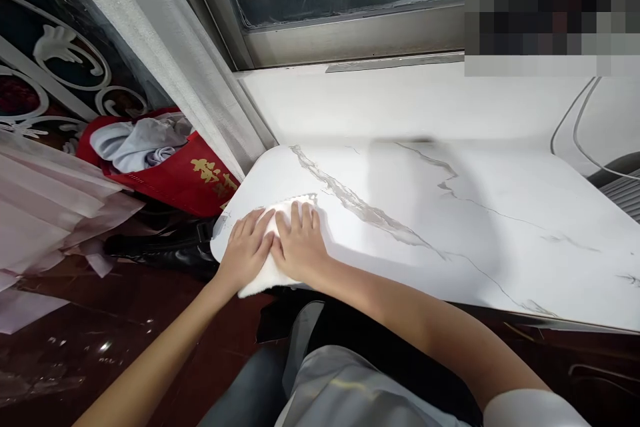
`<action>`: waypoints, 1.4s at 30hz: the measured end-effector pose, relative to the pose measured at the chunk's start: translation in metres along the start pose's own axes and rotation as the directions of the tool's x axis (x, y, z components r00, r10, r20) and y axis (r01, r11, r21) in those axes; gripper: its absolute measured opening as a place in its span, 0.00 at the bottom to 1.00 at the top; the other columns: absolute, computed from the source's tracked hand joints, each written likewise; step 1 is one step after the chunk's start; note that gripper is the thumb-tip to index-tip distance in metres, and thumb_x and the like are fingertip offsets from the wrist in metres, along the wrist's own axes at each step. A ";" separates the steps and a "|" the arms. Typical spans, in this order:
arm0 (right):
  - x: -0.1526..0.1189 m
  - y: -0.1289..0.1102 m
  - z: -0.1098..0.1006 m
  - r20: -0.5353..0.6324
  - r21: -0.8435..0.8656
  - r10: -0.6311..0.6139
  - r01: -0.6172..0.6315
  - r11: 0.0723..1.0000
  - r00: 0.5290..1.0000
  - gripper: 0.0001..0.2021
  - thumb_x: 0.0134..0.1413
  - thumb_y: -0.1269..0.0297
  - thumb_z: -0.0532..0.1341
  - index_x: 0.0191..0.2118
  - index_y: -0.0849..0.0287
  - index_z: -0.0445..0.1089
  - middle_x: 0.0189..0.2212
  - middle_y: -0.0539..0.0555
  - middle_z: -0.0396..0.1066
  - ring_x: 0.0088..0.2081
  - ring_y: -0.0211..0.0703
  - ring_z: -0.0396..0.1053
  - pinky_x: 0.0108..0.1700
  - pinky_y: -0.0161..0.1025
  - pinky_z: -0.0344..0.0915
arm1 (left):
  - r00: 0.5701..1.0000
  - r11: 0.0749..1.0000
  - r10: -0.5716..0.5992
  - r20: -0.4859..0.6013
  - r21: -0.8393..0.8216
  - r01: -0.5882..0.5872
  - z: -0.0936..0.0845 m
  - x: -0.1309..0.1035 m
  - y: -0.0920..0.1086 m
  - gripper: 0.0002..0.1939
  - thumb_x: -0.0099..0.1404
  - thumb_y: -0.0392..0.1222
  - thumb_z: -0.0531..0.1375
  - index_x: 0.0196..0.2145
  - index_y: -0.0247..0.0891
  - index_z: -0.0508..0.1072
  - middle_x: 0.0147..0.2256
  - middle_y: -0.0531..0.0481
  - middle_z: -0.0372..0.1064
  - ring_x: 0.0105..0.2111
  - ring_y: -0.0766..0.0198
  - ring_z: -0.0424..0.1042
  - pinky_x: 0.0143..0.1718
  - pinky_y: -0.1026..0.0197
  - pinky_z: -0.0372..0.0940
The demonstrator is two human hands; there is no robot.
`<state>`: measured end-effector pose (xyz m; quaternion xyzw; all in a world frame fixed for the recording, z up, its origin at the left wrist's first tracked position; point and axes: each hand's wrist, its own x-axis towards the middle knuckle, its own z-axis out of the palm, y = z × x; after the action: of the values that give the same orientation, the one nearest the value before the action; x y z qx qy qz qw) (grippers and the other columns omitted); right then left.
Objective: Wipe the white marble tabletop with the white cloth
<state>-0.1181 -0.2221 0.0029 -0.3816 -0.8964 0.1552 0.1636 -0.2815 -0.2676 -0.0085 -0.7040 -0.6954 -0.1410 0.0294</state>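
A white cloth [270, 278] lies on the left end of a white marble-patterned tabletop [490, 180], its lower corner hanging over the front edge. My left hand [243, 255] rests flat on the cloth's left part, fingers stretched out and pointing away from me. Beside it, my right hand [301, 241] also lies flat on the cloth, with its fingers spread. The two thumbs nearly meet in the middle. Neither hand's fingers wrap round the cloth.
A red bag [180, 173] with pale fabric inside stands left of the table, by a whitish curtain [165, 47]. A black bag or shoe-like item [165, 250] lies below it. Behind the table is a metal-framed window [350, 37]; cables [575, 123] hang at right.
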 end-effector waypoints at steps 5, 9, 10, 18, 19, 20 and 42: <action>-0.013 0.000 -0.012 0.072 0.032 0.012 -0.015 0.999 0.997 0.31 0.68 0.58 0.48 0.71 0.68 0.50 0.71 0.74 0.40 0.71 0.71 0.38 0.67 0.65 0.39 | 0.999 0.999 0.045 0.011 0.001 -0.045 0.002 -0.008 0.010 0.27 0.75 0.49 0.38 0.65 0.36 0.57 0.64 0.37 0.57 0.65 0.48 0.54 0.65 0.40 0.51; 0.021 0.014 -0.023 0.172 0.050 0.102 -0.112 0.992 0.980 0.31 0.66 0.58 0.50 0.70 0.66 0.51 0.72 0.73 0.39 0.71 0.71 0.37 0.67 0.67 0.36 | 0.994 0.996 0.090 0.062 -0.010 -0.089 0.009 0.028 0.003 0.27 0.75 0.47 0.38 0.65 0.36 0.57 0.64 0.36 0.57 0.65 0.48 0.53 0.65 0.40 0.50; 0.034 0.021 -0.024 0.173 0.049 0.129 -0.139 0.989 0.976 0.30 0.67 0.58 0.50 0.70 0.64 0.52 0.72 0.72 0.40 0.71 0.70 0.38 0.67 0.67 0.36 | 0.993 0.996 0.094 0.070 -0.006 -0.093 0.012 0.043 0.000 0.27 0.74 0.47 0.38 0.65 0.36 0.57 0.64 0.36 0.57 0.65 0.48 0.53 0.66 0.41 0.49; 0.126 0.099 -0.021 -0.075 -0.046 0.234 -0.238 0.970 0.969 0.25 0.68 0.59 0.47 0.67 0.59 0.58 0.71 0.67 0.47 0.71 0.61 0.43 0.68 0.62 0.36 | 0.995 0.998 0.064 0.079 0.005 -0.065 0.047 0.183 -0.002 0.25 0.72 0.41 0.42 0.64 0.38 0.60 0.64 0.40 0.58 0.66 0.52 0.53 0.66 0.46 0.49; 0.134 0.108 -0.022 -0.086 -0.055 0.244 -0.249 0.967 0.966 0.25 0.68 0.59 0.47 0.67 0.59 0.58 0.70 0.66 0.48 0.71 0.61 0.44 0.68 0.63 0.37 | 0.995 0.998 0.055 0.079 0.000 -0.055 0.050 0.198 0.001 0.25 0.72 0.40 0.42 0.64 0.39 0.60 0.64 0.41 0.59 0.66 0.53 0.54 0.67 0.46 0.49; 0.142 0.118 -0.023 -0.094 -0.060 0.248 -0.254 0.965 0.964 0.25 0.68 0.60 0.47 0.67 0.58 0.58 0.70 0.66 0.49 0.70 0.61 0.44 0.67 0.63 0.38 | 0.996 0.999 0.042 0.082 -0.004 -0.042 0.052 0.211 0.005 0.24 0.73 0.40 0.43 0.63 0.39 0.61 0.64 0.42 0.59 0.65 0.53 0.55 0.67 0.47 0.49; 0.137 0.164 -0.042 -0.188 -0.153 0.215 -0.245 0.957 0.958 0.24 0.67 0.63 0.47 0.65 0.60 0.63 0.67 0.64 0.55 0.67 0.58 0.50 0.67 0.55 0.44 | 0.995 1.000 0.024 0.097 -0.022 -0.022 0.066 0.242 0.047 0.27 0.73 0.43 0.43 0.67 0.38 0.57 0.67 0.39 0.54 0.67 0.48 0.51 0.67 0.42 0.46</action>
<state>-0.0871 -0.0066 -0.0010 -0.5081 -0.8388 0.0612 0.1858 -0.2263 -0.0183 -0.0066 -0.7183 -0.6863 -0.1134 -0.0101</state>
